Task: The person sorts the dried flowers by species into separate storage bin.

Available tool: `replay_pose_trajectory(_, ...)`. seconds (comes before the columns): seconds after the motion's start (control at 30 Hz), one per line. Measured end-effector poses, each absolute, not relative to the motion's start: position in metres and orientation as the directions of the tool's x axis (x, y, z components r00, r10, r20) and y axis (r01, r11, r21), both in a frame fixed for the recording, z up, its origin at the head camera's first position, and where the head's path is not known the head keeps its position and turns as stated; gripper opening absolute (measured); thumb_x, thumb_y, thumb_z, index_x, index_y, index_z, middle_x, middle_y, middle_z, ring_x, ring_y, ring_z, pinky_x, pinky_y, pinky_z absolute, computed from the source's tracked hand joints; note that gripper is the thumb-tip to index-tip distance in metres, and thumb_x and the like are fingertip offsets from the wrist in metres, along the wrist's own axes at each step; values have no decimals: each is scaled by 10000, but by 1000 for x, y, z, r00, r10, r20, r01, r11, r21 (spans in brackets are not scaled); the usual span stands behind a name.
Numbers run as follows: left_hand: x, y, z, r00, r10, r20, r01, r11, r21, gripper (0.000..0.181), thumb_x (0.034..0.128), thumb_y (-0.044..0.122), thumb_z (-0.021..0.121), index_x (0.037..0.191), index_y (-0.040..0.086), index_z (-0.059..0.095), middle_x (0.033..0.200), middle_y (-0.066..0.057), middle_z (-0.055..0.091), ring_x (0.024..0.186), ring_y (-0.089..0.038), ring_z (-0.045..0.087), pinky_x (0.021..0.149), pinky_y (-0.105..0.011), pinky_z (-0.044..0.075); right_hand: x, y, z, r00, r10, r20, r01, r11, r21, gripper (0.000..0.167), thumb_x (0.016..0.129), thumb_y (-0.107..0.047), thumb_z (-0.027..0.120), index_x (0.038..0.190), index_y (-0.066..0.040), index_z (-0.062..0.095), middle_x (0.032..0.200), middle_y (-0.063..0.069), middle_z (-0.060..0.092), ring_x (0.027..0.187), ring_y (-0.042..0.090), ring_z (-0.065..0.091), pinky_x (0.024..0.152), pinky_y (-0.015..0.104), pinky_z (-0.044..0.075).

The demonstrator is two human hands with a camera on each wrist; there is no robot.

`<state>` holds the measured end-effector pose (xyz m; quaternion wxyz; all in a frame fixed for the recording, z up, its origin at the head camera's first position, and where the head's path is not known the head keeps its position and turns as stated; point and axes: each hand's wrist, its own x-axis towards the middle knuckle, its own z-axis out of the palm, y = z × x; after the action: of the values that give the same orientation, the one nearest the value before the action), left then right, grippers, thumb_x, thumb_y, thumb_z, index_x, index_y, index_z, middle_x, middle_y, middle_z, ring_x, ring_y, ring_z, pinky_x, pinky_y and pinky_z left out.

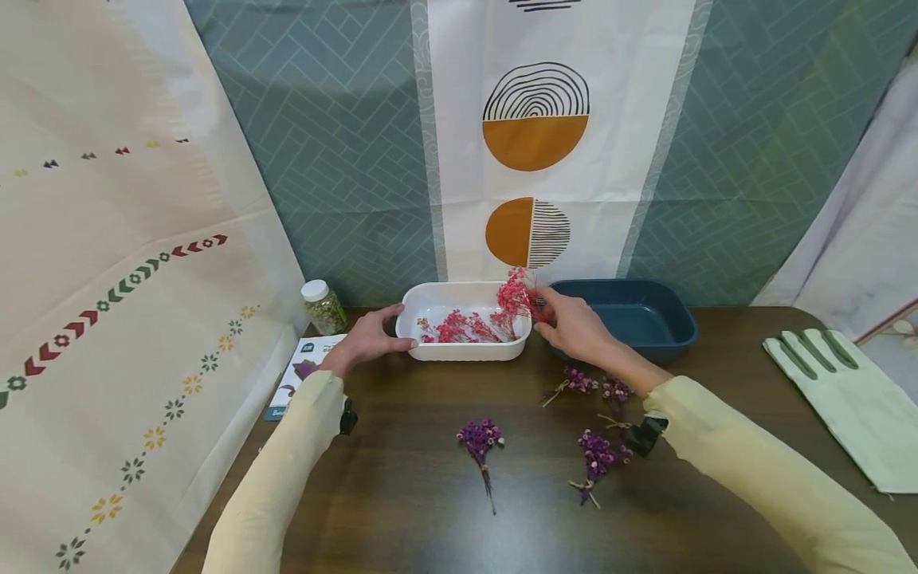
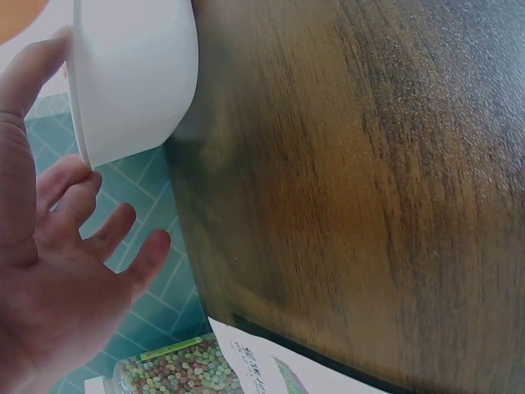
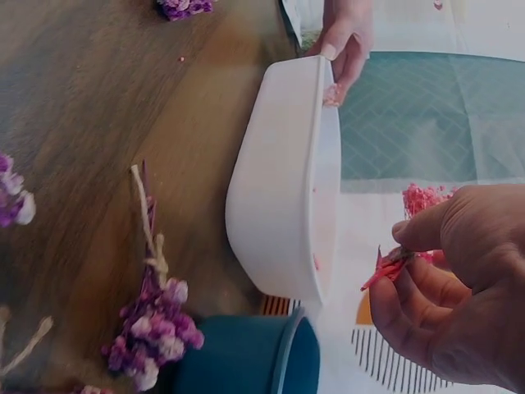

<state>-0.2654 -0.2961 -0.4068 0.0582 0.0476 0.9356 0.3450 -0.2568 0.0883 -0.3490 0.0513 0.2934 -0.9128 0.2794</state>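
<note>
My right hand (image 1: 574, 323) pinches a bunch of pink dried flowers (image 1: 515, 295) by its stems, over the right end of a white tray (image 1: 469, 351). In the right wrist view the stem ends (image 3: 385, 269) show between thumb and fingertips. More pink sprigs (image 1: 459, 327) lie inside the tray. My left hand (image 1: 367, 341) holds the tray's left end, thumb on the near rim; in the left wrist view two fingers touch the rim (image 2: 84, 160) while the others are spread off it. A dark blue tray (image 1: 677, 339) stands beside the white one, behind my right hand.
Purple dried flower bunches tied with string, such as one bunch (image 1: 482, 446) at the middle and another (image 1: 598, 458) further right, lie on the wooden table (image 1: 402, 494). A white-capped jar (image 1: 324, 307) and a printed card (image 1: 294, 379) are left; pale green gloves (image 1: 846, 399) lie right.
</note>
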Motion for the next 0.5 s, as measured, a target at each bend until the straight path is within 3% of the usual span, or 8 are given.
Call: replay_pose_trajectory(0.5,-263,-295,-405,-989,120,-81,39,758,651,939,790,436,818,1548,102,374,1540,-179,396,1385,-389,377,1078,-615,343,-272,53,-353,-829,-522,200,-548,688,-476,539,927,-59,688,1422,10,485,881,95,676,626,193,573,575,344,523)
